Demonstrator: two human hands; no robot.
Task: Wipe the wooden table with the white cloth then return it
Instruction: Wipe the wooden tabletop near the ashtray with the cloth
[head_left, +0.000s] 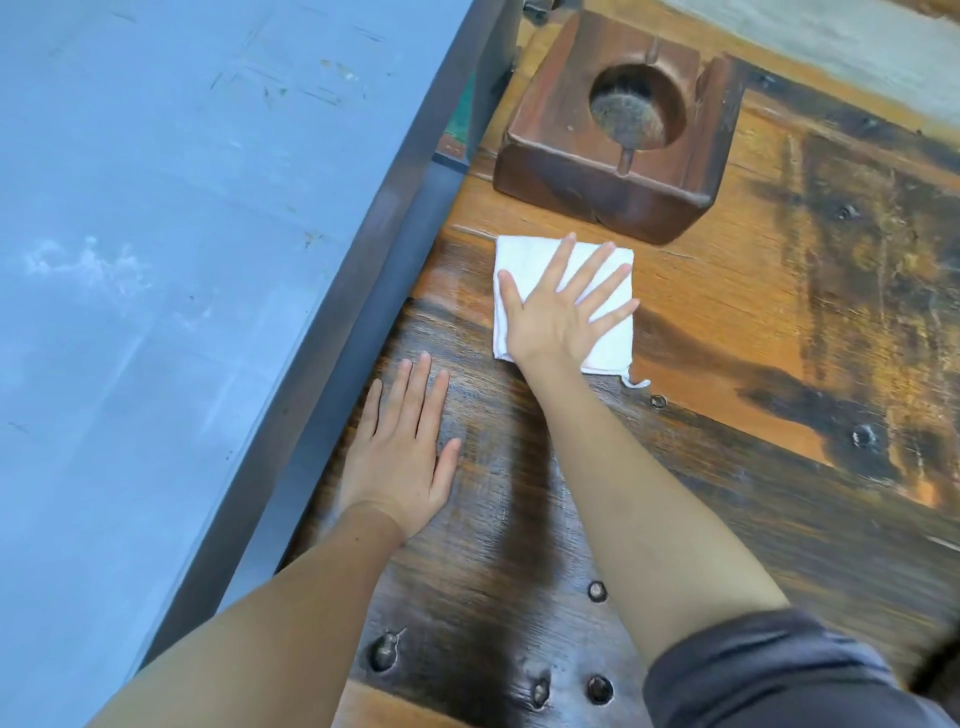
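Landmark: square dark-brown wooden ashtray block (618, 140) with a round hollow, at the far side of the worn plank surface (753, 312).

Left of it: grey-blue floor (156, 260), then the surface's dark edge. Left hand (402, 447) lies flat on bare wood, nearer the person than the ashtray and left of it. Its fingers are straight, close together, holding nothing. Looks like a brace only.

Folded square white cloth (524, 260) sits just on the near side of the ashtray, close to its front face but apart from it. Right hand (558, 306) is pressed palm-down on top of the cloth, fingers (597, 275) splayed wide, tips pointing toward the ashtray. Pinning, not gripping.

Cloth is roughly square, so no real long axis. A loose thread trails off its near right corner.

Key relation: ashtray blocks travel straight ahead. Open wood lies right of the ashtray and back toward the person, so the next stroke likely goes that way. Right hand does it, since the cloth is under it.
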